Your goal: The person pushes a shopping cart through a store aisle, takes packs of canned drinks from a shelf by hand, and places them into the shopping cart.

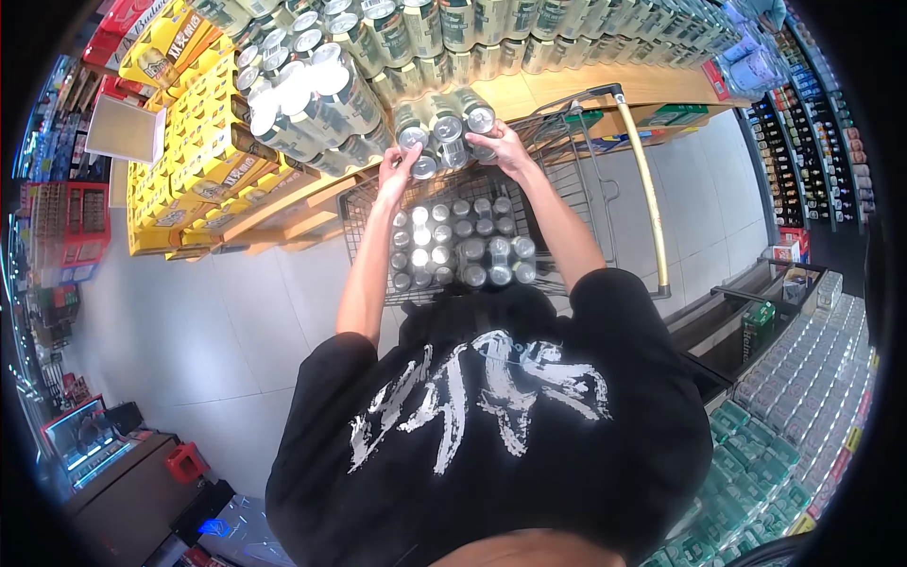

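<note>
Between my two hands is a shrink-wrapped pack of cans [447, 129], over the far side of a wire shopping cart [605, 203] and close to the wooden display shelf. My left hand [400, 167] grips the pack's left end, thumb on the can tops. Its right end is in my right hand [503, 146], with the fingers curled on the cans. Below, more packs of silver-topped cans [458, 244] lie in the cart. Stacked green-and-white cans [392, 38] stand just beyond the pack. The undersides of my fingers are hidden.
Yellow beer cartons [203, 156] are stacked on the left, beside a wrapped can stack [312, 104]. A wooden shelf edge [567, 87] runs behind the cart. Green packs [746, 463] and a dark bin [732, 331] stand at lower right. Tiled floor [198, 312] shows at left.
</note>
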Tool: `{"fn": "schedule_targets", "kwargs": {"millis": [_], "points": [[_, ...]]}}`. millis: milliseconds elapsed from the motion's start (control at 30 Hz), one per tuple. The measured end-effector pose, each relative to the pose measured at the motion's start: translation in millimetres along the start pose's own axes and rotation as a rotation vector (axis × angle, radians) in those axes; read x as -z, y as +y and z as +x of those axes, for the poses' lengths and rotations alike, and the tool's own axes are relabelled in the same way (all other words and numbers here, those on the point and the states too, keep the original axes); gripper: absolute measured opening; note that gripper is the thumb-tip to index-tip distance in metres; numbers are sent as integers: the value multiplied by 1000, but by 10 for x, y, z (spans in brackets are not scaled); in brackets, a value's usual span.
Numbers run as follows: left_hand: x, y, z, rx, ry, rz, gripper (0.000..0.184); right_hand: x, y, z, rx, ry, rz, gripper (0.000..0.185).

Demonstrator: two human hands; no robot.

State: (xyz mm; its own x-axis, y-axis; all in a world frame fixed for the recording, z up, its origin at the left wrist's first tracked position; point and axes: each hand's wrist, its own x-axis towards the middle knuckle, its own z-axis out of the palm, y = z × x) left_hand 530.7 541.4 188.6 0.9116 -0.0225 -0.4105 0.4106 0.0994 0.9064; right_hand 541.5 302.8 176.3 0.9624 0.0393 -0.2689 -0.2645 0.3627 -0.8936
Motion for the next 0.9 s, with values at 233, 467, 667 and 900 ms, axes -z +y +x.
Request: {"fn": "schedule_targets", "kwargs": {"millis": [233, 467, 667, 900], "points": [[34, -213, 31, -68, -31, 24, 31, -75, 76, -320, 178, 67, -29, 36], [-12, -256, -768, 64, -145, -60, 23, 159, 10, -903, 121, 135, -269, 40], [-204, -333, -742, 156, -259, -164, 44, 404, -35, -1034, -335, 236, -507, 66], [-281, -950, -510, 282, -212, -206, 60, 723, 512, -1146, -434, 197, -464, 70]]}}
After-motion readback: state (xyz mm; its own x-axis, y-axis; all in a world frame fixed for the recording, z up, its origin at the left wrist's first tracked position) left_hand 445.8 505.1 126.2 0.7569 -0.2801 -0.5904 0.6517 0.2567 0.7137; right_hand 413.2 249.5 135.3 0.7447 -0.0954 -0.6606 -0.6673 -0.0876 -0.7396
